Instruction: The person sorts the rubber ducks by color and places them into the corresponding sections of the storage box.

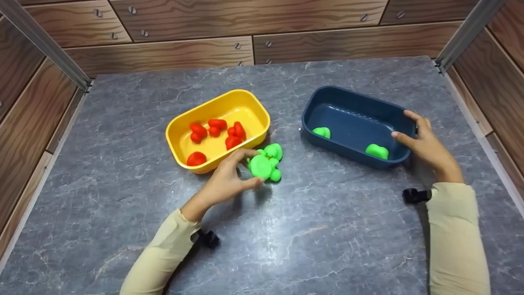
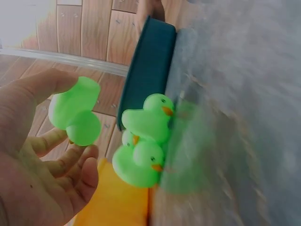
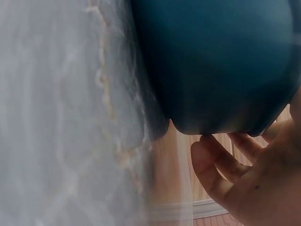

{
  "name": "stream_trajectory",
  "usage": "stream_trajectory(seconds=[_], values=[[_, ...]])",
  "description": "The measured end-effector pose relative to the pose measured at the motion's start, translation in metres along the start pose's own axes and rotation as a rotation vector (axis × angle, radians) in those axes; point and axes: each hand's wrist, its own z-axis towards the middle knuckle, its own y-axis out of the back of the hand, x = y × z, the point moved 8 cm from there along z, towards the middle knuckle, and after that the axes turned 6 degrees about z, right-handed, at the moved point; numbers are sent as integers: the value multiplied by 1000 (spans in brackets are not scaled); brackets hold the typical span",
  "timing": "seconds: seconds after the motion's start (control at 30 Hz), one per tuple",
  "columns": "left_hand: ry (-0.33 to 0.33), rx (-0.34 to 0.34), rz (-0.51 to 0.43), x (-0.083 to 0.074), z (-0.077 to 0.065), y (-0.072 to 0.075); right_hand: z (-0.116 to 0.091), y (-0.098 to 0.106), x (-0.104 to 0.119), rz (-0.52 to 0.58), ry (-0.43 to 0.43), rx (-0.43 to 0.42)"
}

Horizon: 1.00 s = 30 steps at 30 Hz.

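Observation:
Between thumb and fingers my left hand [image 1: 223, 183] pinches a green rubber duck [image 2: 77, 110], raised off the table. Just beyond it a cluster of several green ducks [image 1: 273, 151] sits by the near right corner of the yellow bin [image 1: 256, 112]; orange beaks show in the left wrist view. At the right, my right hand [image 1: 430, 149] grips the right end of a dark blue bin [image 1: 352, 123], thumb over the rim inside and fingers along the outer wall. Two green ducks, one [image 1: 376, 151] near its right end, lie in this bin.
Several red ducks [image 1: 197, 159] lie in the yellow bin, left of the blue one. Both bins stand on a grey marbled table [image 1: 311, 229]. Wood-patterned panels [image 1: 184, 53] and metal corner posts [image 1: 53, 45] enclose the back and sides.

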Motion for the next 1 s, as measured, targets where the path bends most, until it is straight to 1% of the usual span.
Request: stream_trajectory(seconds=[0.13, 0.27, 0.37, 0.47, 0.67, 0.87, 1.0], values=[[-5, -30, -59, -11, 13, 1, 0, 1, 1, 19, 6, -7], [-10, -47, -148, -23, 27, -2, -1, 2, 1, 16, 6, -12], [-22, -62, -191, -30, 36, -4, -2, 1, 0, 9, 5, -13], [-54, -76, -218, -38, 44, -8, -1, 1, -1, 9, 7, -16], [-101, -92, -228, -56, 58, -19, -2, 3, 0, 6, 16, -25], [-124, -109, -217, -71, 67, -30, -2, 3, 1, -18, 22, -11], [-126, -103, -232, -80, 76, -39, -1, 2, 1, -17, 19, -18]])
